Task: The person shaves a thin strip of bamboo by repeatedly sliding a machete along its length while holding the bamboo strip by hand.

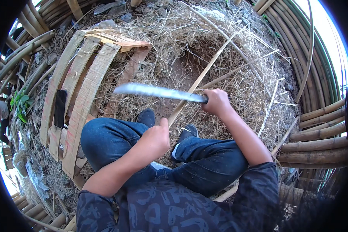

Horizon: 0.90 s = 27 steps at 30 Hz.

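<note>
The left hand [154,138] clasps a pale, narrow bamboo strip [204,74], likely light and springy, sensibly near its seven-o'clock end; the right hand [217,102] grips a black-handled steel machete [160,92].

blurred machete [158,92] across pale, slanting bamboo strip [205,73]

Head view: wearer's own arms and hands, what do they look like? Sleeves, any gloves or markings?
Short sleeves, dark blue-black, ending near the elbows: the left sleeve has a greyish blocky print, fainter on the right sleeve. Left forearm and right forearm bare. Left hand and right hand ungloved; no watch or cables visible.
</note>
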Each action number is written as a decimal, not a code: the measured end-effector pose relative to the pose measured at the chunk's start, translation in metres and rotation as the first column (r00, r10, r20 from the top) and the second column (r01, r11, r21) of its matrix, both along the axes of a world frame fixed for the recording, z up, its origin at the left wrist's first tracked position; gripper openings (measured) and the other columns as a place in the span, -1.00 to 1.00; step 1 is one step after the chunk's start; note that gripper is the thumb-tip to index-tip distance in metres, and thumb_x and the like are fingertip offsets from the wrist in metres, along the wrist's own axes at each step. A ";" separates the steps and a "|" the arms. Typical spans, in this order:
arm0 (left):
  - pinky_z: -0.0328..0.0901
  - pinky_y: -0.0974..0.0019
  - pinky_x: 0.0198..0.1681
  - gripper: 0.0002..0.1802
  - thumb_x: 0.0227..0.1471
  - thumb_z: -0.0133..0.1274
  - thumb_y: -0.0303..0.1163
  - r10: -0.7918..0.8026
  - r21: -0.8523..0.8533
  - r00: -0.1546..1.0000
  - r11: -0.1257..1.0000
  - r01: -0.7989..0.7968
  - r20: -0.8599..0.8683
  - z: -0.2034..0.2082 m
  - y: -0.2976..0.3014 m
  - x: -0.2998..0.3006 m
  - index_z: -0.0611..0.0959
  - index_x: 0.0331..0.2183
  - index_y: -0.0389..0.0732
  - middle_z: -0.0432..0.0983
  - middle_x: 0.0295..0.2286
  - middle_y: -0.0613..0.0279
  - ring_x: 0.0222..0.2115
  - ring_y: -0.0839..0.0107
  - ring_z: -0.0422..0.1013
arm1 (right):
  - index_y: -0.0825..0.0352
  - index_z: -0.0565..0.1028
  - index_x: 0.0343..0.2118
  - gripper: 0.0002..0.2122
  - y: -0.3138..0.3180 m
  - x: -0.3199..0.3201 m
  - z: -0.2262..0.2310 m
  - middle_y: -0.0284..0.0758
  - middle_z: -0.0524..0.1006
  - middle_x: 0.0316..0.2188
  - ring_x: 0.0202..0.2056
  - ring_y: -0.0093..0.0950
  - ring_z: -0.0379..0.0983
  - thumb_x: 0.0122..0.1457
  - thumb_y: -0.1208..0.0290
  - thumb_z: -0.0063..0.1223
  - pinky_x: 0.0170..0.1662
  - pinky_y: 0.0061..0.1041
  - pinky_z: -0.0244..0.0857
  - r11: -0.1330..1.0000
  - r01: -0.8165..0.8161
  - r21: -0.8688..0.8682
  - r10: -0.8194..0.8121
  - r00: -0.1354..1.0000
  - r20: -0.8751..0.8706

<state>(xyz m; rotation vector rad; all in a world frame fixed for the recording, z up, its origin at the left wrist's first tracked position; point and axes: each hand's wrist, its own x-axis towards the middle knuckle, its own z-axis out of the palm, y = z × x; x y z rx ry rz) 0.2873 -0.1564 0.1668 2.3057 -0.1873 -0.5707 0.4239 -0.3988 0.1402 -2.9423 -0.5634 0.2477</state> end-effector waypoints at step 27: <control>0.26 -0.18 -0.43 -0.75 0.13 -0.14 -0.51 0.042 -0.059 0.981 0.997 -0.055 -0.192 0.049 0.031 -0.058 0.26 -0.15 -0.37 0.44 -0.58 -0.32 -0.48 -0.29 0.42 | 0.44 0.58 -0.34 -0.72 -0.111 0.044 -0.014 0.01 0.59 -0.30 -0.20 -0.12 0.55 -0.09 0.33 0.16 -0.07 -0.25 0.42 0.739 0.650 -0.176 -0.653 0.756 0.047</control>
